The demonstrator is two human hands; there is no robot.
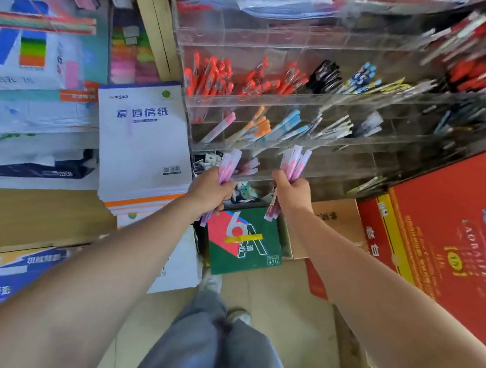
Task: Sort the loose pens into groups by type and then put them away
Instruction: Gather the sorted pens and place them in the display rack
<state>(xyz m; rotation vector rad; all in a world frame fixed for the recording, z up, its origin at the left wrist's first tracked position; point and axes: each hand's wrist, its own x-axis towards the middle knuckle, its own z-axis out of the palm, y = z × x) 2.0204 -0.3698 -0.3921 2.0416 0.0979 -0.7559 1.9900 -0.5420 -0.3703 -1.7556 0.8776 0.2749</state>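
Left hand [209, 190]: fist closed round a bundle of pink-and-white pens [229, 162], caps up, tails poking out below the fist. Right hand [290, 193]: the same grip on a second pink bundle [295, 161]. Both are held near the lower tiers of the clear rack [250, 49].

Risks, left to right:
- Left bundle looks loosely fanned. A slack grip could let pens slip out below and drop among the boxes on the floor.
- The slot holding a single pink pen [219, 127] sits just beside the orange-capped pens [258, 124]. The clear dividers are hard to read, so misfiling seems likely.
- With both hands full, neither is free to steady the rack or catch a stray pen.
- Caps of the right bundle may snag on a tier's front lip when pushed in together.

Around:
- Stack of writing pads [144, 137] at left, against the rack's side.
- Red pens [211, 75] on the tier above.
- Green box [245, 238] below the hands, brown box [333, 223] beside it.
- Red carton [456, 221] at right, crowding the rack's lower corner.
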